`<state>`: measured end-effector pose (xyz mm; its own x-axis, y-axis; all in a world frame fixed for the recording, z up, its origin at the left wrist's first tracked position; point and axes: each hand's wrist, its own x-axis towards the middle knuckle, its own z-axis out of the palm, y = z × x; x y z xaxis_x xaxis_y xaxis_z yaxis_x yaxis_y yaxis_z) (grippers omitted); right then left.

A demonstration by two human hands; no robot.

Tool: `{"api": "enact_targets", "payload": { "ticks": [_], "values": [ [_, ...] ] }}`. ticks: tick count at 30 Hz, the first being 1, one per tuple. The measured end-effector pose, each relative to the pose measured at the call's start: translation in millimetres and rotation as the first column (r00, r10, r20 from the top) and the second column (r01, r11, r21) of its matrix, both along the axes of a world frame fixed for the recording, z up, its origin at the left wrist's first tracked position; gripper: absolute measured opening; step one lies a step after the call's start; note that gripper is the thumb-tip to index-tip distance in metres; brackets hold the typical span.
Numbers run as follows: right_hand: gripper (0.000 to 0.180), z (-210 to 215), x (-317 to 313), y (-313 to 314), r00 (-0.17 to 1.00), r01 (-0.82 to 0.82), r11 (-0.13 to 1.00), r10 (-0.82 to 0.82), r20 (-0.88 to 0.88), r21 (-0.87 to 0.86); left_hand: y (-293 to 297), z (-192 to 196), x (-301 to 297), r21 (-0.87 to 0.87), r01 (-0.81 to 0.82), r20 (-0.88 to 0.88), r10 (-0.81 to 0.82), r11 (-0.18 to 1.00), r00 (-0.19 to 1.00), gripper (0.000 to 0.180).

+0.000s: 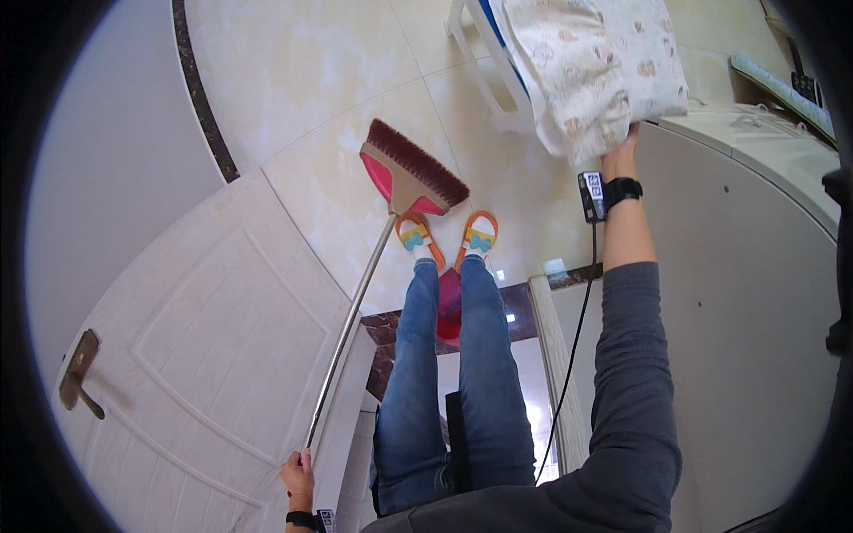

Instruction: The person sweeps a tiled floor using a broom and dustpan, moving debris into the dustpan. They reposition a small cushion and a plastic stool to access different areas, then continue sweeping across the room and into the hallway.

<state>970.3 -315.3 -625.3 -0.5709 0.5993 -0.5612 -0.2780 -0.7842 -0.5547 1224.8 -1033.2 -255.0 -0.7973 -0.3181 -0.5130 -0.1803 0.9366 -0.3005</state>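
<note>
Left hand (298, 473): grasps broom (402, 182)
Long axis: slants forward-right from there
Right hand (621, 158): meets patterned cloth (582, 80); cannot tell grip

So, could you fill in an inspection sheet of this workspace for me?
Surface: cream tiled floor.
Job's things: broom, its bristles ahead of the orange sandals; printed cloth by a white plastic frame.
Clutter: red object, partly hidden between the legs.
Hands: left hand closed around the broom; right hand at the printed cloth, fingers partly hidden, grip unclear.
Cables: black cable leading from a small box by the right wristband.
Surroundings: white panelled door with lever handle, left.
</note>
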Motion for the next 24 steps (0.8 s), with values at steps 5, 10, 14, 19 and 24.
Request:
{"api": "enact_targets", "payload": {
  "ticks": [5,10,14,19,24],
  "values": [
    [0.054,12,-22,17,0.998,-0.067,0.986,0.069,0.005,-0.15,3,1,-51,0.052,0.117,0.11,-0.122,0.992,0.986,0.041],
    [0.058,41,-26,2,0.941,-0.104,0.992,0.12,0.315,-0.069,10,5,-130,0.095,0.342,0.17,-0.354,0.935,0.92,0.037],
    [0.059,39,91,-64,0.872,-0.004,0.983,-0.088,0.482,0.186,39,-25,-153,0.233,0.424,0.165,-0.466,0.875,0.869,0.038],
    [0.054,50,243,-242,0.656,-0.281,0.893,0.446,0.609,-0.352,132,-102,-140,0.391,0.493,0.095,-0.566,0.778,0.819,0.037],
    [0.055,94,223,-340,0.672,-0.44,0.771,0.623,0.4,-0.461,235,-161,-121,0.684,0.373,0.151,-0.622,0.627,0.768,0.032]
  ]
}}
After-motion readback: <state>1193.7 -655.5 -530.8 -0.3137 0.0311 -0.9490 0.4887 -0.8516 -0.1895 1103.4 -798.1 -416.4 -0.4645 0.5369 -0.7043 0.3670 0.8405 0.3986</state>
